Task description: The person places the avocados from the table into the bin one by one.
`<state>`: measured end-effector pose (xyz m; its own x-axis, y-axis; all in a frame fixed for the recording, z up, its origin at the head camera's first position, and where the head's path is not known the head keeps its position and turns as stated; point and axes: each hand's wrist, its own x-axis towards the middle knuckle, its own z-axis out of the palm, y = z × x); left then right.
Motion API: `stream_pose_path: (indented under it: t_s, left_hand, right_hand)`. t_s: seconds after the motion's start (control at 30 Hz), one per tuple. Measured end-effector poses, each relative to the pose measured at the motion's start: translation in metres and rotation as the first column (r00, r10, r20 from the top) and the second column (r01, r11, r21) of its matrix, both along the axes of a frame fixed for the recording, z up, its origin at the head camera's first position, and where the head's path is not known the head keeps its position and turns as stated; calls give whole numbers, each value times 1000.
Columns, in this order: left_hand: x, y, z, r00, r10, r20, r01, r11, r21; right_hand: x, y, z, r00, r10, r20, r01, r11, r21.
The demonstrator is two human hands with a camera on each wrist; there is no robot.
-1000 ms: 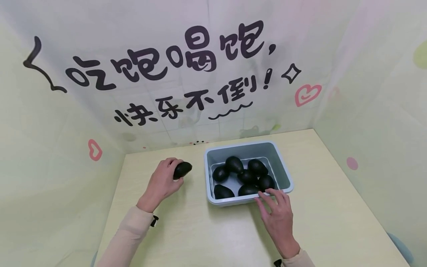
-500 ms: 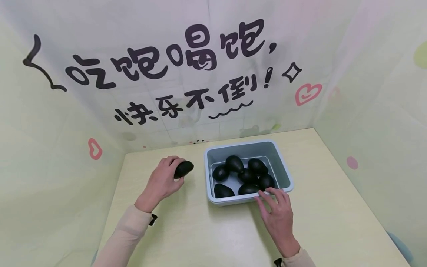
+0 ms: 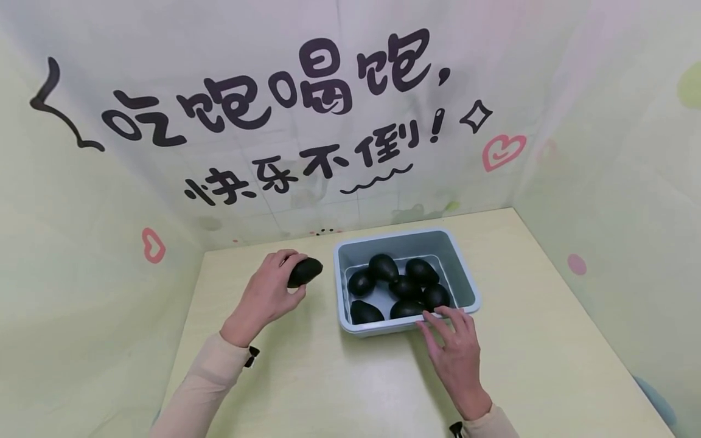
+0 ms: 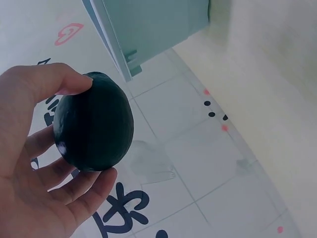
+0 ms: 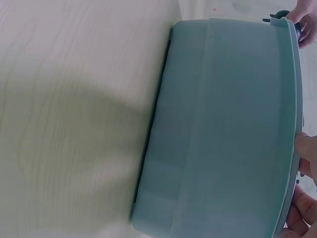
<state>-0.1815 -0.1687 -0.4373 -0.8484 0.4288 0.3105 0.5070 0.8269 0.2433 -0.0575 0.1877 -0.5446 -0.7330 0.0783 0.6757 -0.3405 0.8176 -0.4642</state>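
Observation:
My left hand (image 3: 267, 292) grips a dark avocado (image 3: 306, 272) above the table, left of a blue-grey plastic bin (image 3: 378, 326). In the left wrist view the thumb lies over the top of this avocado (image 4: 94, 124) and the fingertips support it from below. Several more dark avocados (image 3: 383, 267) lie inside the bin. At the bin's near right rim, my right hand (image 3: 457, 359) holds the edge between thumb and fingers. The right wrist view shows the bin's outer wall (image 5: 233, 124) up close, with the fingertips at its rim.
The bin stands on a pale wood-grain table (image 3: 350, 383). A printed curtain (image 3: 350, 134) with black lettering and pink hearts hangs behind the table, and further panels (image 3: 619, 182) close in both sides.
My left hand has lifted the avocado slightly and brought it a little right, towards the bin. The right hand stays at the rim, and the head view has shifted very slightly.

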Motion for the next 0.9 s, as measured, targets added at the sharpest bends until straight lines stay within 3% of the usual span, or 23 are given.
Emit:
stream_pose_path:
  t_s: [0.47, 0.7, 0.9]
  left_hand:
    - [5, 14, 9, 996, -89, -7, 89, 994, -70]
    - [5, 22, 13, 993, -119, -22, 117, 991, -67]
    - [6, 31, 16, 984, -172, -44, 165, 977, -134]
  right_hand:
    - [0, -2, 3, 1000, -4, 8, 4, 1000, -12]
    - [1, -1, 4, 999, -9, 34, 9, 1000, -11]
    - [1, -1, 1, 1000, -7, 27, 7, 1000, -21]
